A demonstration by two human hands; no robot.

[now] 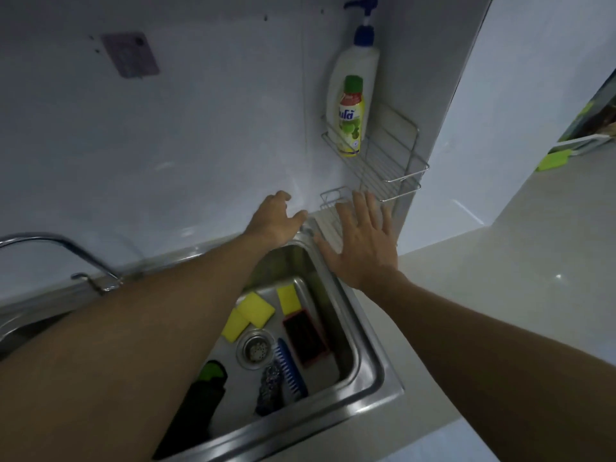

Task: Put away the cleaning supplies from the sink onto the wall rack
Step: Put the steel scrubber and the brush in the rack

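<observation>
A steel sink [373, 371] holds yellow sponges [256, 309], a red-edged black brush [308, 338], a blue brush [290, 371], a dark scourer [268, 388] and a dark bottle with a green cap [210, 378]. A wire wall rack [393, 168] in the corner has two shelves. On its upper shelf stand a white pump bottle [358, 71] and a smaller green-capped bottle [350, 118]. My left hand [278, 218] hovers near the wall above the sink's far edge, fingers loosely curled and holding nothing. My right hand [365, 241] is spread flat over the lower shelf [330, 198], holding nothing.
A curved tap [66, 251] stands at the left behind the sink. A pale counter [500, 295] runs to the right. A purple patch [130, 55] is stuck on the wall. A green-handled tool [553, 160] lies far right.
</observation>
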